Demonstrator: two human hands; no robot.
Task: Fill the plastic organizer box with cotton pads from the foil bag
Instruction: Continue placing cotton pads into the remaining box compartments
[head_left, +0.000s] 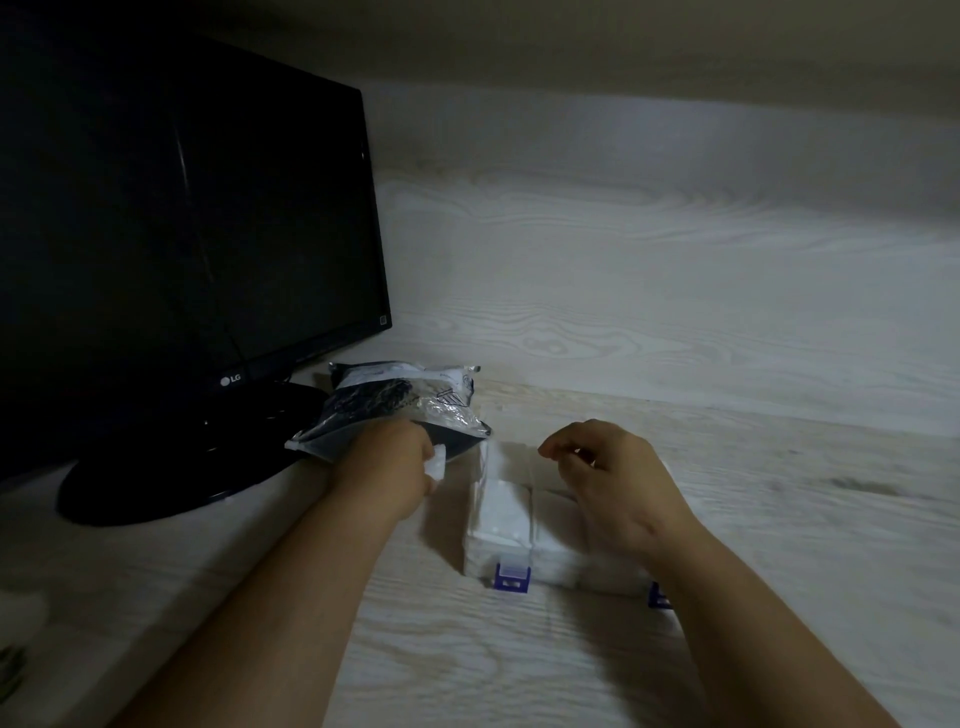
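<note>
A clear plastic organizer box (501, 519) with purple latches stands on the desk in front of me, its compartments white with cotton pads. The crinkled foil bag (400, 402) lies just behind it to the left, against the monitor base. My left hand (387, 467) is at the bag's mouth and grips a white cotton pad (438, 462). My right hand (608, 478) hovers over the right part of the box with fingers loosely curled, holding nothing that I can see.
A black LG monitor (182, 234) on a round base (171, 467) fills the left side. A pale wood-grain desk (519, 649) runs under everything, with a wood-grain wall (675, 286) behind and a shelf overhead.
</note>
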